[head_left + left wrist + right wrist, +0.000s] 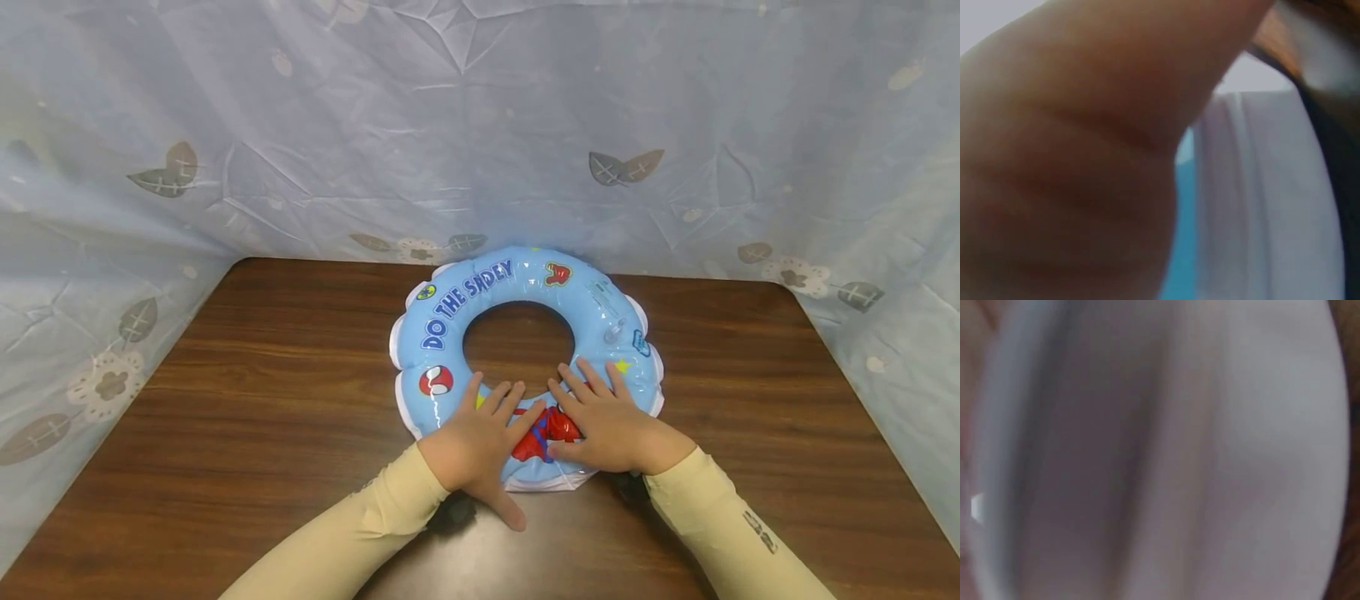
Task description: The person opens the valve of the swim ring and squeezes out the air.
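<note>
A light blue inflatable swim ring (588,304) with a scalloped white edge lies on the table, printed with lettering, a star and red figures. My left hand (480,442) rests on its near left part, fingers straight and spread, the thumb reaching past the near rim. Across from it, my right hand (611,425) lies flat on the near right part with fingers extended. A clear valve (615,332) shows on the ring's right side. In the left wrist view, blurred skin of the left hand (1066,162) covers much of the picture; the ring's white edge (1260,462) fills the right wrist view.
The dark brown wooden table (300,375) extends to both sides of the ring. A pale patterned curtain (525,100) hangs behind the table and along both sides. The ring's far edge lies close to the back curtain. Dark wrist devices (452,512) sit under the wrists.
</note>
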Demonstrator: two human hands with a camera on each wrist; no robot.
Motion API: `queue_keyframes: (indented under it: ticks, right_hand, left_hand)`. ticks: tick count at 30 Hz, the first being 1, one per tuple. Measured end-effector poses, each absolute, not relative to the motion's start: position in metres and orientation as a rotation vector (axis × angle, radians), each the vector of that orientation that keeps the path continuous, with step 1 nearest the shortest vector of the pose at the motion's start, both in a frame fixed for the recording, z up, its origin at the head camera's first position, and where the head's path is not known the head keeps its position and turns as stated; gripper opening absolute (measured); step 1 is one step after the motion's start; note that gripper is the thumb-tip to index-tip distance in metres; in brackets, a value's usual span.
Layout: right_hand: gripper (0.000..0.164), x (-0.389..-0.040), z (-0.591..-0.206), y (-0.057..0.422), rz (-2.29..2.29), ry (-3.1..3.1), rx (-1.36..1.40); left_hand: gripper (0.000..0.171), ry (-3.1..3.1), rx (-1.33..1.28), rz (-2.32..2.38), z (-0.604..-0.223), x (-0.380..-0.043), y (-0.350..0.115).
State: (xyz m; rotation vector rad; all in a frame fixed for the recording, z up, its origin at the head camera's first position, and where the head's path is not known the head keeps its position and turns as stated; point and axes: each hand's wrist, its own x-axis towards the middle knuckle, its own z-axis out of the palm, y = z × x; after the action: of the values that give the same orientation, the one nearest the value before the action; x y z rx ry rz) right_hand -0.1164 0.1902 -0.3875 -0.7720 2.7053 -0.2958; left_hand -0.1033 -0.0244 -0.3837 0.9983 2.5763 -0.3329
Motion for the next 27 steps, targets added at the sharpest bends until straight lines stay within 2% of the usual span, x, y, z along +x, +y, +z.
queue_keyframes:
  ticks: [9, 15, 18, 27]
  right_hand:
    - [0.087, -0.115, -0.382, 0.191, -0.304, 2.678, -0.725]
    - [0.088, -0.116, -0.376, 0.195, -0.343, 2.678, -0.757]
    - [0.088, -0.114, -0.373, 0.197, -0.38, 2.687, -0.76]
    - [0.083, -0.109, -0.363, 0.193, -0.28, 2.681, -0.68]
  left_hand:
    - [0.131, 2.572, 1.007, -0.104, -0.381, -0.107, -0.032]
    - [0.111, 2.599, 1.019, 0.189, -0.366, -0.119, -0.048]
    - [0.103, 2.641, 0.982, 0.203, -0.361, -0.123, -0.053]
    - [0.099, 2.635, 0.847, 0.123, -0.368, -0.125, -0.053]
